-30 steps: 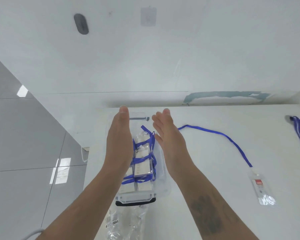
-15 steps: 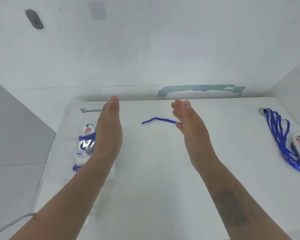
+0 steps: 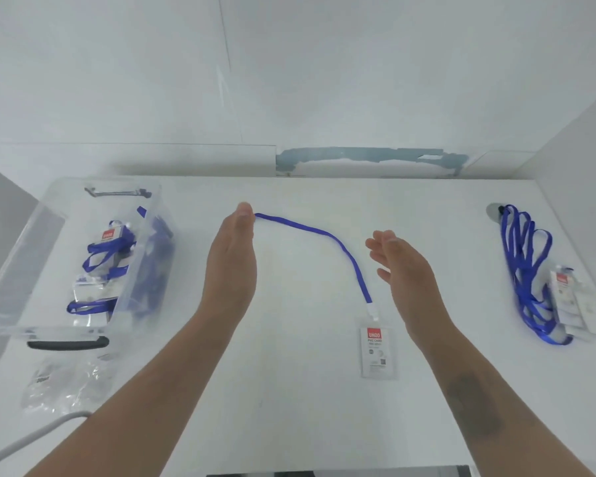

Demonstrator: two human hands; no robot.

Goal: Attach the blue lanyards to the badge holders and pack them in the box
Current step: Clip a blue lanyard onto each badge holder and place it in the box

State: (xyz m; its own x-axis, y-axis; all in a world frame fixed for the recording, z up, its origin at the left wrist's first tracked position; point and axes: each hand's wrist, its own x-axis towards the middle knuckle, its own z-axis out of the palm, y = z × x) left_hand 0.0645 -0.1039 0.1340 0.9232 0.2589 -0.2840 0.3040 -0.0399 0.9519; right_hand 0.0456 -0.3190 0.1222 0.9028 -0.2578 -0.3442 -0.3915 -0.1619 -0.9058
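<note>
A blue lanyard (image 3: 327, 237) lies across the middle of the white table, clipped to a clear badge holder (image 3: 375, 351) with a red label. My left hand (image 3: 233, 261) hovers edge-on at the lanyard's far left end, fingers straight, holding nothing. My right hand (image 3: 401, 266) is open just right of the strap, above the badge holder. The clear plastic box (image 3: 25, 256) at the left holds several badge holders wrapped in blue lanyards. A pile of blue lanyards (image 3: 525, 270) with badge holders (image 3: 568, 301) lies at the right.
Crumpled clear plastic packaging (image 3: 66, 380) lies in front of the box, beside a white cable (image 3: 31, 438). The box's black handle (image 3: 68, 344) faces me. A grey disc (image 3: 494, 211) sits at the far right. White walls close off the table's back and right sides.
My view swung right, off the box and onto the table's middle. Both hands left the box and moved over the loose lanyard, which now shows fully with its badge holder.
</note>
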